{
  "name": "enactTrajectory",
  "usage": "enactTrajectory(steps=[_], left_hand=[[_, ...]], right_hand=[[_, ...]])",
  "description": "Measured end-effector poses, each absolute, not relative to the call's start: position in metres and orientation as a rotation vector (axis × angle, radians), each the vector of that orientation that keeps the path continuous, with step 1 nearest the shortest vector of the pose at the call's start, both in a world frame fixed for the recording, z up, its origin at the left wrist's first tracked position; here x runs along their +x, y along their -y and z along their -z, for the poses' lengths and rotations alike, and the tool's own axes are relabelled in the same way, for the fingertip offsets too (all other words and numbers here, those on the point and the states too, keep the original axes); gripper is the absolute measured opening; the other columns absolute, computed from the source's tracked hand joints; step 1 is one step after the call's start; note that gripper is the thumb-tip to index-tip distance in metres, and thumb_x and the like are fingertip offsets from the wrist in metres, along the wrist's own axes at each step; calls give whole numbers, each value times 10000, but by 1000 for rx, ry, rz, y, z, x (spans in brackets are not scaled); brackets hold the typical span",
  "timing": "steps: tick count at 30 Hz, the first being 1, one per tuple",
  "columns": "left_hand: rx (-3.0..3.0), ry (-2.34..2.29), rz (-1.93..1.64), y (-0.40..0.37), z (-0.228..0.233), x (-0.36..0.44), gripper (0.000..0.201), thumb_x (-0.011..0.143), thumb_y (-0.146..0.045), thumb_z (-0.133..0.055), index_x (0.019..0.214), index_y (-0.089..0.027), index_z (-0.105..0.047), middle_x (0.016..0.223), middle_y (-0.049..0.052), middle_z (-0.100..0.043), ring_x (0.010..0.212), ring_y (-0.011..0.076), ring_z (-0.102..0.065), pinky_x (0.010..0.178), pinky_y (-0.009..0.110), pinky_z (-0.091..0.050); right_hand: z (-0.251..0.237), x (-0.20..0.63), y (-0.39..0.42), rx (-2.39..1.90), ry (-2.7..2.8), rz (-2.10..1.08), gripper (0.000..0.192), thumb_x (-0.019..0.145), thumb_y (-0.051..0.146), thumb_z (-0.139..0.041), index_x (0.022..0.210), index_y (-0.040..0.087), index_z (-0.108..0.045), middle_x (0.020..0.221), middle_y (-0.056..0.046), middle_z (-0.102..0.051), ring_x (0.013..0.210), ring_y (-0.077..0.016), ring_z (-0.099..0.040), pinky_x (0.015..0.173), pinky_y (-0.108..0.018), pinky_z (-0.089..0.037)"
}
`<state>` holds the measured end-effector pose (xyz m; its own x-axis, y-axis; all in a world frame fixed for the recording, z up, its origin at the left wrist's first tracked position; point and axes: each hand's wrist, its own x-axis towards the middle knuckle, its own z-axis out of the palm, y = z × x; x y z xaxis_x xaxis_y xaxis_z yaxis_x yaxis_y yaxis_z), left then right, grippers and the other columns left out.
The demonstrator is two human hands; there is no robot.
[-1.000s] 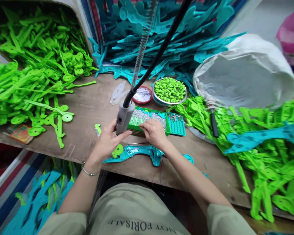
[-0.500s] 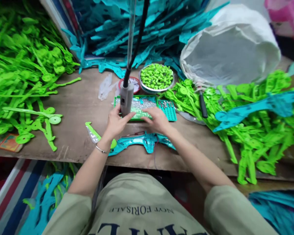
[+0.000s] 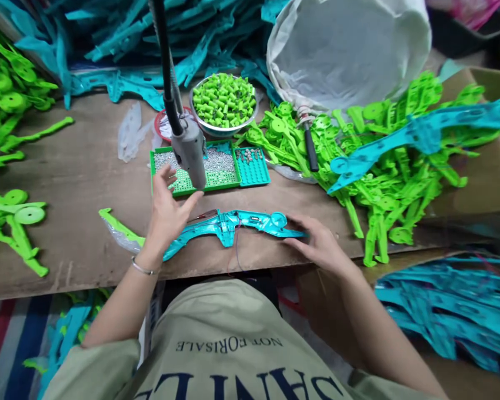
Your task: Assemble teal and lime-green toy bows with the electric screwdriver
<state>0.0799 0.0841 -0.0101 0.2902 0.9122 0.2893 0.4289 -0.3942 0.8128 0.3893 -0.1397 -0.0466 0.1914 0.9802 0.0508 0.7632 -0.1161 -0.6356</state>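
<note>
1. nearest, the left hand [image 3: 166, 208] is open, thumb and fingers spread wide, with nothing in its grasp; it is near the lower end of a hanging grey cylindrical power screwdriver [image 3: 190, 155].
2. the right hand [image 3: 319, 241] curves around the right tip of a long, bow-shaped teal plastic part [image 3: 227, 233], thumb and fingers apart; whether it grips the tip, i cannot tell.
3. this teal part lies across the brown wooden worktop [image 3: 91, 166] near its front edge, its left end beside the left wrist; thin red and blue wires [image 3: 238, 253] trail from its middle.
4. left of that wrist lies a slim, bright green curved plastic piece [image 3: 123, 229].
5. beyond the teal part sit a rectangular green plastic tray [image 3: 229, 185] of small silvery pieces and, touching it, a smaller ribbed teal plastic tray [image 3: 254, 176].
6. farther back stands a round metal bowl [image 3: 223, 133] heaped with short green plastic pieces.
</note>
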Motion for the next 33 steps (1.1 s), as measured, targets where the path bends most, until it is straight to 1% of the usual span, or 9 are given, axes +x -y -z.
enactTrajectory(steps=[2,5,9,12,17,19,22,26,33], left_hand=[[2063,-1245,-962,-61,16,66,789,863,-458,-765,1490,-190,-370,1433,191,-548,1314,304,-578,1107,484,-493],[2305,-1285,-744,-34,29,41,717,946,-530,-628,1490,-128,-392,1433,245,-546,1356,374,-543,1125,556,-452],[2517,-1318,-576,-33,49,3,621,997,-607,-444,1381,-128,-537,1295,240,-653,1179,434,-636,977,589,-500],[2577,-1283,-565,-50,59,-22,535,997,-599,-428,1295,-197,-619,1270,190,-696,1129,416,-669,936,556,-508],[2504,-1157,-584,-77,58,-36,441,973,-585,-417,1073,-278,-717,1044,77,-784,955,321,-728,876,455,-558],[2468,-1183,-557,-86,52,-32,459,946,-611,-431,1025,-274,-733,999,75,-792,909,321,-733,853,455,-575],[2403,-1233,-478,-99,38,-23,513,906,-654,-459,1034,-250,-748,1048,103,-796,961,349,-739,890,486,-582],[2239,-1166,-241,-111,22,-18,492,887,-648,-492,1014,-260,-767,1061,74,-804,961,322,-755,871,427,-594],[2124,-1170,-167,-102,18,-6,400,905,-544,-488,953,-239,-742,970,54,-803,871,279,-743,804,371,-568]], right_hand=[[59,379,138,-1901,1543,-505,465,895,376,-708,1335,236,-649,1249,-132,-738,1101,-307,-722,979,-526,-589],[65,360,126,-1819,1496,-507,415,902,317,-694,1307,236,-660,1230,-133,-738,1006,-273,-743,932,-492,-611],[59,331,105,-1725,1525,-559,426,894,272,-719,1313,240,-652,1239,-131,-737,1030,-251,-746,919,-441,-620],[50,322,92,-1676,1622,-567,435,888,305,-755,1307,239,-657,1257,-122,-743,1143,-250,-719,990,-423,-593],[28,351,81,-1738,1679,-335,246,960,295,-660,1185,215,-719,1126,-105,-790,1037,-235,-746,928,-393,-601],[20,368,75,-1765,1682,-267,231,970,264,-627,1170,212,-730,1116,-109,-793,1020,-241,-756,914,-395,-605],[13,389,57,-1832,1738,-188,252,968,198,-580,1162,194,-741,1118,-119,-794,1039,-255,-757,926,-408,-604],[6,409,8,-2213,1754,-69,339,940,81,-544,1214,169,-724,1182,-116,-780,1094,-228,-738,958,-341,-578],[2,418,-79,-2643,1493,166,379,952,36,-376,1138,41,-706,1098,-305,-721,1052,-355,-706,777,-401,-540]])
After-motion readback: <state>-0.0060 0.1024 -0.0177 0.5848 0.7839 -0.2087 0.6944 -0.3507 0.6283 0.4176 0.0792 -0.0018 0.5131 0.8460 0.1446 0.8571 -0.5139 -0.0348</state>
